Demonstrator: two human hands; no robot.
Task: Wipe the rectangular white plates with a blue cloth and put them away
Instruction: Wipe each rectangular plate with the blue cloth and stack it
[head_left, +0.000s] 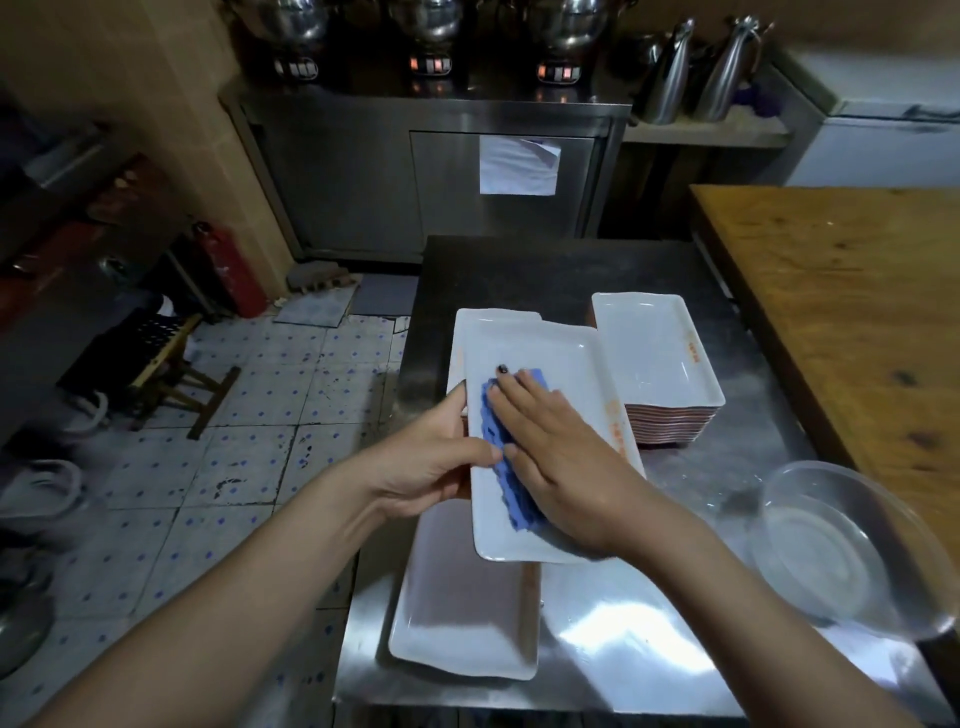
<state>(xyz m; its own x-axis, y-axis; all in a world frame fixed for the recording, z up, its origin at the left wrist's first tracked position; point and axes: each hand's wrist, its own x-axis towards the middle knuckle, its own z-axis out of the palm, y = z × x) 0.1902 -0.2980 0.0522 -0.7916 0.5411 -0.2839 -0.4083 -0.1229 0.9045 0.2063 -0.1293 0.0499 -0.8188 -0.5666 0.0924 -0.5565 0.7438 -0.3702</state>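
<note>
Nearest me are the two bare forearms, reaching in from the bottom edge toward the steel table (623, 623). My left hand (431, 457) grips the white plate (550, 353) by its left long edge, thumb curled over the rim and the fingers tucked underneath. My right hand (566, 467) lies flat on the blue cloth (511, 499), its fingers straight and spread, pressing the cloth onto the plate's inner face; the cloth shows along the left side of the hand and past the fingertips. The plate is held above the table, its near end over a lone plate (462, 608) that lies close to the table's front left corner, and its far end over another plate (478, 314) behind it. Just to the right stands a tall stack of plates (649, 353) with orange marks along the top one's rim. A clear bowl (841, 545) sits at the table's right side, beside a wooden table (857, 312).
</note>
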